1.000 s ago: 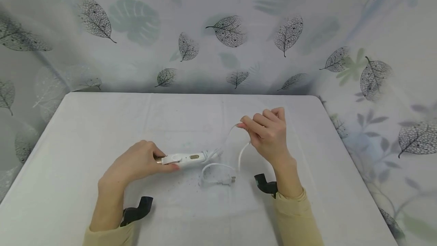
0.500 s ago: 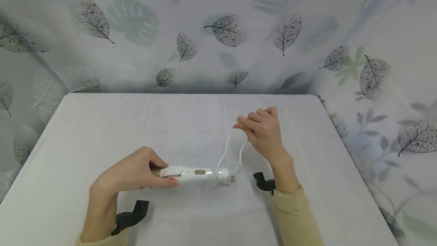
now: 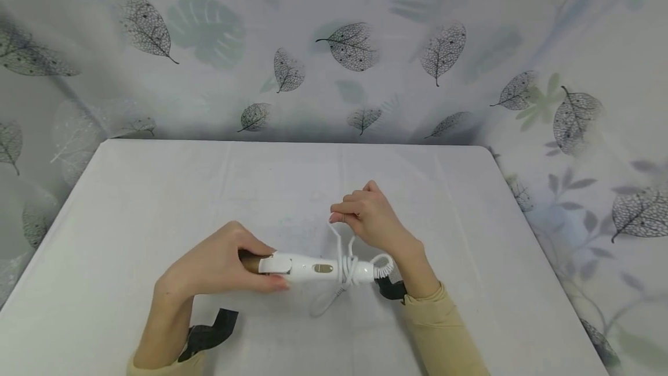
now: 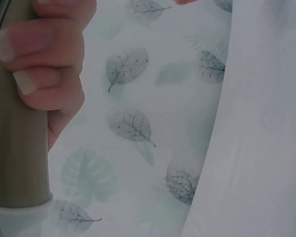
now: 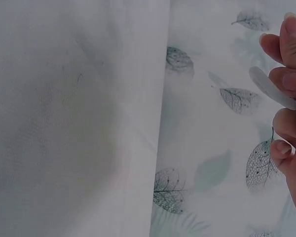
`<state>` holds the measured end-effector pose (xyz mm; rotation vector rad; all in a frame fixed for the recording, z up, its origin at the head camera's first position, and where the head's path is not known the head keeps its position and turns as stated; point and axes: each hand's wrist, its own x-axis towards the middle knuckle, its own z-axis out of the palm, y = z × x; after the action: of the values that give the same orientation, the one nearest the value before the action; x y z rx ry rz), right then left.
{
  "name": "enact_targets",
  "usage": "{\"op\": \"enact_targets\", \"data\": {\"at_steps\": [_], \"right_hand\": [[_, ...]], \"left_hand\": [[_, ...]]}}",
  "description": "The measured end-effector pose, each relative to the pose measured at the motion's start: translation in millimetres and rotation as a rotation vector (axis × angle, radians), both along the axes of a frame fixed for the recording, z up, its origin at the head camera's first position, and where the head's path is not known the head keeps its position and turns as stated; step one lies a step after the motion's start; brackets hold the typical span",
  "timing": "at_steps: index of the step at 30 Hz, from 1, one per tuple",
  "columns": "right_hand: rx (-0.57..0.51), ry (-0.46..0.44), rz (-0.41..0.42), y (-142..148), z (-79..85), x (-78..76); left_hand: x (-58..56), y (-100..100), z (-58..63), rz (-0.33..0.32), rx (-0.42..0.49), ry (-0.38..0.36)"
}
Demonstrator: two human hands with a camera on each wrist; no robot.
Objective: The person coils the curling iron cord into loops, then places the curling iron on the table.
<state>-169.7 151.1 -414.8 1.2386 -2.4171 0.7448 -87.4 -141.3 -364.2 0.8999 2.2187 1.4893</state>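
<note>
In the head view a white curling iron (image 3: 302, 267) with a bronze barrel is held level, its handle pointing right. My left hand (image 3: 219, 266) grips it by the barrel end, thumb and fingers on either side. The left wrist view shows fingers curled round the bronze barrel (image 4: 19, 163). Over the handle's far end, turns of white cord (image 3: 347, 268) are wrapped, and a loop hangs below. My right hand (image 3: 373, 219) pinches the cord above the handle. A piece of the cord (image 5: 271, 89) passes between the right fingers in the right wrist view.
A white-covered table (image 3: 172, 190) lies under both hands. Behind it and at the sides hangs a leaf-printed curtain (image 3: 396, 97). Black straps (image 3: 211, 329) stick out at both wrists, beside tan sleeves (image 3: 443, 329).
The curling iron has been raised from the table and shifted slightly right. My right hand has moved left and down with the cord, which now wraps more closely about the handle.
</note>
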Motion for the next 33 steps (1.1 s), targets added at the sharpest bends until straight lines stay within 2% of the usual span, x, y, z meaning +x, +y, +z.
{"op": "enact_targets", "data": {"at_steps": [3, 7, 10, 13, 15, 19, 24, 27, 29, 33], "right_hand": [[0.050, -0.073, -0.006, 0.7, 0.1, 1.3], [0.123, -0.158, -0.017, -1.1, 0.5, 3.7], [0.119, -0.175, -0.010, -5.2, 0.5, 5.6], [0.111, -0.146, 0.048, -11.3, 1.7, 8.9], [0.110, -0.115, 0.088, -16.0, 2.9, 12.1], [0.112, -0.112, 0.144, -24.9, 6.3, 19.5], [0.143, -0.221, 0.130, -30.5, 11.0, 27.9], [0.138, -0.299, 0.091, -31.4, 13.3, 30.6], [0.122, -0.353, 0.066, -31.5, 14.8, 31.4], [0.080, -0.478, 0.018, -30.9, 18.6, 32.2]], "left_hand": [[-1.1, -5.1, 2.1, 0.105, 0.023, 0.089], [-4.6, -9.7, 1.4, 0.342, -0.037, 0.221], [-9.2, -10.7, -1.8, 0.519, -0.093, 0.232], [-14.7, -10.6, -7.6, 0.649, -0.167, 0.259], [-18.1, -10.4, -12.5, 0.718, -0.239, 0.306], [-22.9, -9.6, -21.3, 0.809, -0.372, 0.349], [-25.4, -7.7, -26.5, 0.871, -0.489, 0.267], [-24.9, -7.6, -26.3, 0.915, -0.513, 0.245], [-24.7, -8.0, -25.6, 0.939, -0.505, 0.285], [-24.6, -7.9, -23.7, 0.958, -0.460, 0.424]]}}
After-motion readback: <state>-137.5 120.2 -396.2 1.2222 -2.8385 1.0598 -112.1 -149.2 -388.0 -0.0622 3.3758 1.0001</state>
